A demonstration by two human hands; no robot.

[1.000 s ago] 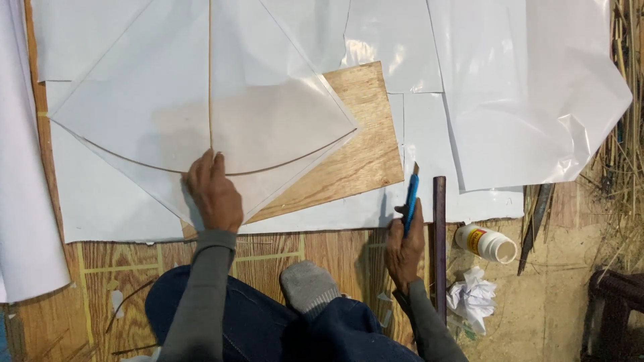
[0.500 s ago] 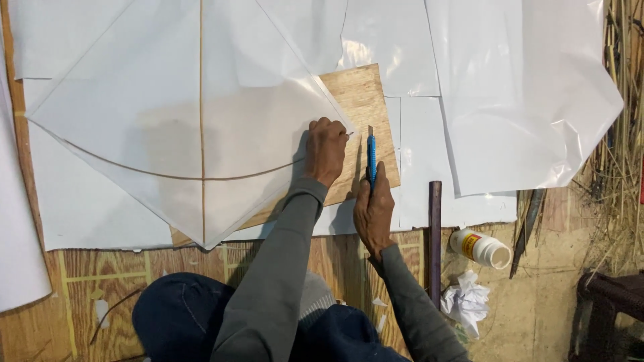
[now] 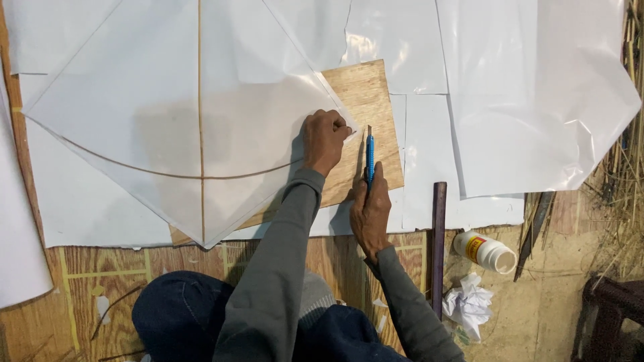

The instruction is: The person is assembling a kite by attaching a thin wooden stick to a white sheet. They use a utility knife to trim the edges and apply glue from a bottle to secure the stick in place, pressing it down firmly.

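A white paper kite [image 3: 174, 127] with thin crossed sticks lies spread on the floor, its right corner over a small plywood board [image 3: 365, 94]. My left hand [image 3: 325, 139] presses that corner down on the board, fingers curled on the paper. Just to its right, my right hand [image 3: 369, 208] grips a blue utility knife [image 3: 369, 157], blade tip pointing away from me and resting on the board beside the kite's corner.
Several loose white sheets [image 3: 530, 87] cover the floor at the top and right. A dark straight ruler [image 3: 439, 248], a white glue bottle [image 3: 484, 251] and crumpled paper [image 3: 468, 303] lie to the right. Dry stalks [image 3: 627, 147] line the right edge. My knees are at the bottom.
My left hand slid from the kite's lower edge to its right corner on the board. My right hand brought the knife up from beside the ruler onto the board.
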